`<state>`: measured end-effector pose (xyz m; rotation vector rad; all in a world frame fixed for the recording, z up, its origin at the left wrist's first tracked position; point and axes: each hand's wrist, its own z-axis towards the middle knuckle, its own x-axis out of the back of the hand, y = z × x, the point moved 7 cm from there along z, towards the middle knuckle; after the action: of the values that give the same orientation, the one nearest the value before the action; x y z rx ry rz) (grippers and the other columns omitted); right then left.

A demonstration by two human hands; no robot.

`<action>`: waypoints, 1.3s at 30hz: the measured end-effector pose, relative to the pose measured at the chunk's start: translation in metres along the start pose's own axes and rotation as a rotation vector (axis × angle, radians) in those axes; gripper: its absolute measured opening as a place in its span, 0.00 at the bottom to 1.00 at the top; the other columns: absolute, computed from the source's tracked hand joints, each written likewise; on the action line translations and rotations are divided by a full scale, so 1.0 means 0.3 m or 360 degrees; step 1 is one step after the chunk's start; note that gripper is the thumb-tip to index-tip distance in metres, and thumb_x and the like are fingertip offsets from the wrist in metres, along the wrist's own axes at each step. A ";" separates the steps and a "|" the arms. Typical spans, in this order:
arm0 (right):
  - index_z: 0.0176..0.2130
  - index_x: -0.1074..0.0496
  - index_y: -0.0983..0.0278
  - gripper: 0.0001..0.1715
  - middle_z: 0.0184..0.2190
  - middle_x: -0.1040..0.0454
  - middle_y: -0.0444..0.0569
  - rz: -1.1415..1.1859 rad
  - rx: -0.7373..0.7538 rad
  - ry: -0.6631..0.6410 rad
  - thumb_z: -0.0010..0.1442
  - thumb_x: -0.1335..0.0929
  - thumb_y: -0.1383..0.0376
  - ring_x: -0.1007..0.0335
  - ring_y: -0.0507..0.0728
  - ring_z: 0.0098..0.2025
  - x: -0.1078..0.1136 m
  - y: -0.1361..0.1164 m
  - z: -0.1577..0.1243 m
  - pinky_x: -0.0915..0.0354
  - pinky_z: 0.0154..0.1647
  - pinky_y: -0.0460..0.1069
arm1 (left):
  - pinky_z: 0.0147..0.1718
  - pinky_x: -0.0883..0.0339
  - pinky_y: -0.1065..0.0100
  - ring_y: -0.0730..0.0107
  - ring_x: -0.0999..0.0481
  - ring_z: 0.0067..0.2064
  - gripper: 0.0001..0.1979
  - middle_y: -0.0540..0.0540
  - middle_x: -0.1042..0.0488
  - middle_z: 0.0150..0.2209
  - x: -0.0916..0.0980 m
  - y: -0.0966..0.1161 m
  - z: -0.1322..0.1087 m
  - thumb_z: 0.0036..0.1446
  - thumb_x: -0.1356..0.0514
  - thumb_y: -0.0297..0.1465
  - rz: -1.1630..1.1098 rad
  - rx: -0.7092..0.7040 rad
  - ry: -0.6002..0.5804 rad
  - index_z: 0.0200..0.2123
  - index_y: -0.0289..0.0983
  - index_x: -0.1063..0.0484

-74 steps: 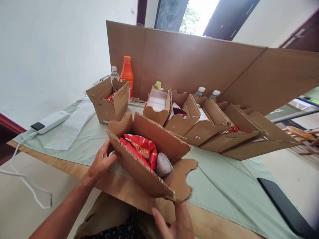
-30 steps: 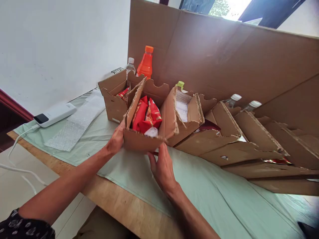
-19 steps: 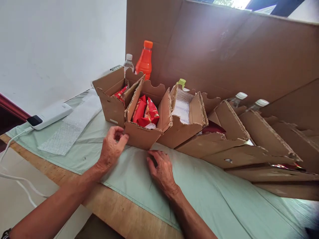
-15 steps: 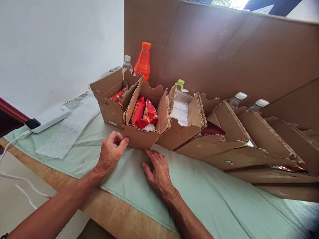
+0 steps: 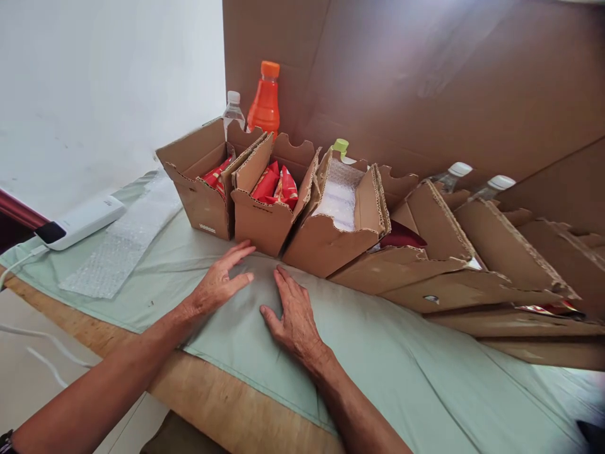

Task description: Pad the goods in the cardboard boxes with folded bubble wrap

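My left hand (image 5: 222,282) is open, fingers stretched toward the lower front of a cardboard box (image 5: 261,228) that holds red packets (image 5: 275,185). My right hand (image 5: 292,315) lies open on the green cloth (image 5: 378,353), its fingertips just short of the same row of boxes. Neither hand holds anything. To the left of that box stands another cardboard box (image 5: 203,205) with a red packet (image 5: 217,176) inside. On its right, a third cardboard box (image 5: 326,249) contains bubble wrap (image 5: 338,195).
Behind the boxes stand an orange bottle (image 5: 265,104), a clear bottle (image 5: 233,113) and a tall cardboard panel (image 5: 378,75). More tilted boxes (image 5: 425,284) extend rightward. A bubble wrap strip (image 5: 120,252) and a white device with a cable (image 5: 85,221) lie at left.
The box with the red packets has moved back, level with its neighbours. My left hand has let go of its front corner and opened. The view has shifted slightly.
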<state>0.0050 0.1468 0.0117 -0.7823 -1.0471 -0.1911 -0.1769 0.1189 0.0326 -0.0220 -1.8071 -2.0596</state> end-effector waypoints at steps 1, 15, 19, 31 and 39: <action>0.71 0.41 0.68 0.42 0.71 0.36 0.65 0.0022 -0.0009 0.0015 0.62 0.33 0.61 0.37 0.69 0.70 0.003 0.002 0.000 0.35 0.65 0.67 | 0.62 0.31 0.44 0.44 0.32 0.69 0.26 0.37 0.29 0.67 0.006 -0.005 0.003 0.54 0.35 0.41 0.0017 -0.0002 0.0026 0.57 0.43 0.22; 0.65 0.33 0.62 0.32 0.63 0.26 0.59 0.0352 -0.0429 0.0572 0.63 0.33 0.61 0.29 0.66 0.64 0.094 0.136 -0.014 0.33 0.65 0.66 | 0.62 0.32 0.41 0.41 0.30 0.66 0.25 0.35 0.30 0.65 0.057 -0.019 0.021 0.53 0.36 0.41 0.0271 -0.0039 0.0255 0.53 0.40 0.20; 0.61 0.28 0.62 0.28 0.60 0.23 0.58 0.0423 -0.0427 0.0555 0.63 0.33 0.60 0.27 0.66 0.62 0.107 0.133 -0.016 0.32 0.64 0.66 | 0.61 0.30 0.44 0.42 0.30 0.66 0.23 0.36 0.29 0.65 0.065 -0.012 0.020 0.49 0.34 0.38 0.0165 0.0014 0.0373 0.49 0.40 0.19; 0.74 0.47 0.59 0.41 0.43 0.18 0.46 0.0443 0.0118 0.0150 0.66 0.35 0.66 0.22 0.54 0.37 0.201 -0.380 0.384 0.27 0.44 0.51 | 0.51 0.27 0.59 0.56 0.23 0.53 0.15 0.41 0.23 0.49 0.256 0.000 -0.015 0.54 0.39 0.35 -0.0142 0.0024 0.1089 0.44 0.38 0.22; 0.54 0.26 0.62 0.17 0.35 0.17 0.50 0.0236 -0.0104 0.0133 0.70 0.38 0.67 0.18 0.59 0.39 0.131 -0.443 0.654 0.29 0.44 0.50 | 0.61 0.35 0.57 0.56 0.26 0.60 0.18 0.41 0.25 0.57 0.410 0.012 -0.126 0.52 0.36 0.34 -0.0419 -0.0063 0.1566 0.47 0.39 0.24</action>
<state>-0.1785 0.1889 0.1609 -0.9001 -0.9036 -0.1308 -0.2798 0.0477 0.0630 1.0637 -1.1644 -1.7419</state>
